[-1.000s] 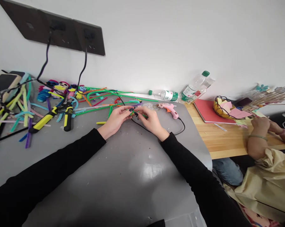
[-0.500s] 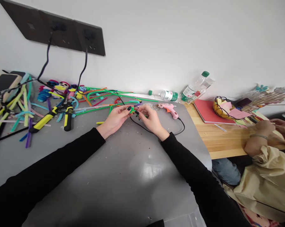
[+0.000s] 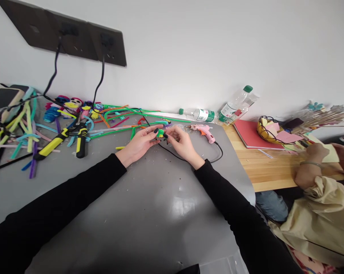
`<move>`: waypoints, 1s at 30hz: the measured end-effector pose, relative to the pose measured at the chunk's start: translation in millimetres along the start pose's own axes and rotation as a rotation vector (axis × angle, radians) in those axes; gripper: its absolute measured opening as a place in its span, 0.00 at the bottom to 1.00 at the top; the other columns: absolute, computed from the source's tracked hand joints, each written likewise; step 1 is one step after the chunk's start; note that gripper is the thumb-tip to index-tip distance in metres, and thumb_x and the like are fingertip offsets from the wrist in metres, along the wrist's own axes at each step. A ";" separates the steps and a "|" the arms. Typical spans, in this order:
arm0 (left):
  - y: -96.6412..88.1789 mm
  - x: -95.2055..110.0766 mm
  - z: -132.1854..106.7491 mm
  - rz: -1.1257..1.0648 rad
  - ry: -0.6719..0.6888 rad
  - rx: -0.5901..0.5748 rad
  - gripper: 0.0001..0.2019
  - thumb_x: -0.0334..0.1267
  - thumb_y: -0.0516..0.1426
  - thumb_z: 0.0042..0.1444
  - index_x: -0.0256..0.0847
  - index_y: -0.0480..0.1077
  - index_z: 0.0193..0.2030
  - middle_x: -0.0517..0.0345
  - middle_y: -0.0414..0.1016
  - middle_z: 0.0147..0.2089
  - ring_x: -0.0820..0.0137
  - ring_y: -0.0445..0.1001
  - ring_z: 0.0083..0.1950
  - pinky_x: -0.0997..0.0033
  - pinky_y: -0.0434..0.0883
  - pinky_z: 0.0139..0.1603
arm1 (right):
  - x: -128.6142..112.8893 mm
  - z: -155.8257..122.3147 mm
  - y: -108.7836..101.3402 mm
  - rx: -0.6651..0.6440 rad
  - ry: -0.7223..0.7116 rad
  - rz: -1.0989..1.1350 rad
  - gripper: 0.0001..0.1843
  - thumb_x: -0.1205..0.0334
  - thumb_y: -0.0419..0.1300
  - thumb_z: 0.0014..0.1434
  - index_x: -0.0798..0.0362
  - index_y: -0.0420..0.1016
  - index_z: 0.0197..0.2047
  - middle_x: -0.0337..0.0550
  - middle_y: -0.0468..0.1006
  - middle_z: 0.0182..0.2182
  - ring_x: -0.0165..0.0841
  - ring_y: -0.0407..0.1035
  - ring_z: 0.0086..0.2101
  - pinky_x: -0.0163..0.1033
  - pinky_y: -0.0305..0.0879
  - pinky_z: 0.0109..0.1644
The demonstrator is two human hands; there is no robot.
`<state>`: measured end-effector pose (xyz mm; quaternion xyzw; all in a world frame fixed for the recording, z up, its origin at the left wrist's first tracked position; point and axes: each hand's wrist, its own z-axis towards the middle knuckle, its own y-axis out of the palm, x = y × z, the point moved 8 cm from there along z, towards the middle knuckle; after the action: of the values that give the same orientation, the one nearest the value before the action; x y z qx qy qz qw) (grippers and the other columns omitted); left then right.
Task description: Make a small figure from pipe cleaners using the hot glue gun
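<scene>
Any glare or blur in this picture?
Head view: glare whitens a patch of the grey table; same head view, the co-worker's hands look blurred, and the green-and-yellow piece shows too small for detail.

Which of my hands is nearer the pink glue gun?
Right. Your right hand is left of the glue gun, not touching it; your left hand is farther left.

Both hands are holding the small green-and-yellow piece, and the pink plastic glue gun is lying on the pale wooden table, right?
Not quite: the pink plastic glue gun lies on the smooth grey table, as the head view shows. The left hand and right hand do hold the small green-and-yellow piece.
</scene>
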<state>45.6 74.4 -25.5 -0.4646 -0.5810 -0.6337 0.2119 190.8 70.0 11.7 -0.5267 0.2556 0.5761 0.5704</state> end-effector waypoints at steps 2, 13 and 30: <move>2.5 0.2 -0.5 0.003 -0.003 -0.022 0.17 0.40 0.74 0.51 0.44 0.84 0.48 0.54 0.82 0.48 0.70 0.77 0.45 0.70 0.76 0.49 | 1.0 0.3 0.3 -0.007 0.011 0.026 0.10 0.52 0.61 0.66 0.49 0.69 0.41 0.40 0.77 0.36 0.32 0.72 0.33 0.40 0.69 0.39; -2.1 -2.9 2.1 0.012 0.010 0.017 0.17 0.38 0.77 0.44 0.38 0.82 0.40 0.55 0.80 0.40 0.69 0.76 0.42 0.68 0.75 0.46 | 0.7 -1.2 2.0 -0.049 0.004 -0.037 0.08 0.55 0.60 0.66 0.50 0.71 0.42 0.42 0.78 0.36 0.34 0.73 0.36 0.41 0.71 0.43; -6.6 4.3 -0.6 0.270 0.091 0.158 0.30 0.58 0.79 0.29 0.39 0.83 0.34 0.51 0.82 0.38 0.66 0.75 0.40 0.65 0.74 0.45 | -4.2 -1.3 4.9 -0.052 -0.026 -0.168 0.06 0.57 0.58 0.64 0.49 0.69 0.39 0.39 0.76 0.32 0.32 0.69 0.32 0.38 0.65 0.38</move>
<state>38.0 76.6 -25.4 -0.4912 -0.5512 -0.5723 0.3570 185.9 66.1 13.5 -0.5535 0.1881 0.5393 0.6061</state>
